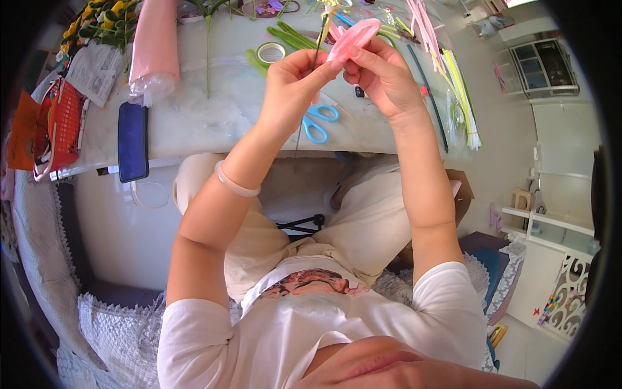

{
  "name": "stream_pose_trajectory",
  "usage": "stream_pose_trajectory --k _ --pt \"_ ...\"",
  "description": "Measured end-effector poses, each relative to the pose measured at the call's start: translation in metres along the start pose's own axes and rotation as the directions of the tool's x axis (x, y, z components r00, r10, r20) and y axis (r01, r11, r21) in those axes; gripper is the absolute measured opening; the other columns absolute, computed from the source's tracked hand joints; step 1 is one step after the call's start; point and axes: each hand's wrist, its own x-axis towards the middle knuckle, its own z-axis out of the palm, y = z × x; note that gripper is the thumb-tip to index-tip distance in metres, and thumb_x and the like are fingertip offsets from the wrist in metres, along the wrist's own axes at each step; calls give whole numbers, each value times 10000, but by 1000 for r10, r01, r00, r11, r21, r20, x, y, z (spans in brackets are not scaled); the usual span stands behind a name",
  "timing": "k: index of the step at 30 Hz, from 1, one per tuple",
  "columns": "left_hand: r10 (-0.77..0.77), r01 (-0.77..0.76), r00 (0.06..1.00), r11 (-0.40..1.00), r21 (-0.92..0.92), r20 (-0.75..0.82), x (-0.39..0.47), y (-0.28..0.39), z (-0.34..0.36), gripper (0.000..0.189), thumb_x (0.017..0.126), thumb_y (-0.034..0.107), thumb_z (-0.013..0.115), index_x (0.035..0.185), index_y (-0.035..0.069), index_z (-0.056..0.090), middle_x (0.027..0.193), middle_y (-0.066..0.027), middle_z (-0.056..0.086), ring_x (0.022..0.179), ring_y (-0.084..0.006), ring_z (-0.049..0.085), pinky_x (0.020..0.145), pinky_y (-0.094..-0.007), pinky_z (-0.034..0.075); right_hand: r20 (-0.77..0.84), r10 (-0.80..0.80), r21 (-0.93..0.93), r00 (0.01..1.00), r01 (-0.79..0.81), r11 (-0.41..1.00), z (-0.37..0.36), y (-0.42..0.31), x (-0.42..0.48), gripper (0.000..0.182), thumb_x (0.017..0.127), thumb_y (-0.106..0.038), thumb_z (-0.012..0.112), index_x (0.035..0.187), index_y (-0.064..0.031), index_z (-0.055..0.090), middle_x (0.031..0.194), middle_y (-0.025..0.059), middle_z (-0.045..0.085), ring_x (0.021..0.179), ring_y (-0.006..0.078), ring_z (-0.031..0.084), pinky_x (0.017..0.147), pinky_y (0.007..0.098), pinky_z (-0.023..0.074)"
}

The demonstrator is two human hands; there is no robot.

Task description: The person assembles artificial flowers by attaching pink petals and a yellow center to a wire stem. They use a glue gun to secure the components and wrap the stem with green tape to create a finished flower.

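Observation:
Both my hands are raised over the far part of the table. Between the fingers of my right hand (386,75) is a pink fuzzy petal (354,39), pinched at its lower edge. My left hand (299,75) grips a thin dark stem (319,41) with pale yellow strands at its top, and its thumb meets the petal's base. A second pink piece shows partly behind the petal. Light-blue-handled scissors (316,131) lie on the table below my hands, their blades partly hidden. A roll of tape (271,52) and green fuzzy strips (294,36) lie beyond my left hand.
Pink wrapping material (154,48) lies on the left, near a phone (132,141) overhanging the table edge. A red plastic basket (63,121) and yellow flowers (104,19) stand farther left. Pink chenille stems (423,24), yellow-green strips (457,87) and a dark green rod (430,97) lie right.

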Motion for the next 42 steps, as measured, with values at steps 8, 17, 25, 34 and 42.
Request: stream_pose_trajectory --k 8,17,25,34,42 --pt "7 -9 998 999 31 58 -5 -2 6 171 790 173 690 842 28 617 658 57 540 531 4 389 439 -163 280 -63 -17 -96 998 11 995 -10 -13 -8 240 848 -275 609 806 -40 634 640 3 529 549 84 446 492 240 347" --pt "20 -21 988 1000 3 154 -9 -10 7 142 817 144 658 805 38 564 677 33 559 543 -11 443 435 -172 359 -16 266 424 964 -234 875 -9 -2 -12 221 861 -275 577 760 -78 563 634 1 521 506 72 365 439 227 278" --pt "-38 28 993 996 84 114 -9 -12 12 134 816 136 659 810 42 564 693 24 566 557 -20 482 428 -170 370 -69 164 387 984 -125 913 -29 -8 -11 188 840 -212 608 738 -82 519 620 -15 473 475 64 346 411 227 246" --pt "-58 50 989 997 56 137 -13 -21 17 146 823 157 655 820 44 562 695 32 549 572 -17 465 426 -177 380 -91 190 440 977 -132 888 -23 -6 -18 232 858 -264 582 741 -69 537 616 -10 479 463 68 334 398 233 237" --pt "-91 77 989 989 124 118 -12 -20 19 121 834 125 631 837 41 543 657 37 503 547 -21 421 420 -175 334 -130 59 125 990 -43 991 -44 -13 -21 153 839 -158 596 886 -14 579 715 35 587 569 86 556 475 219 467"
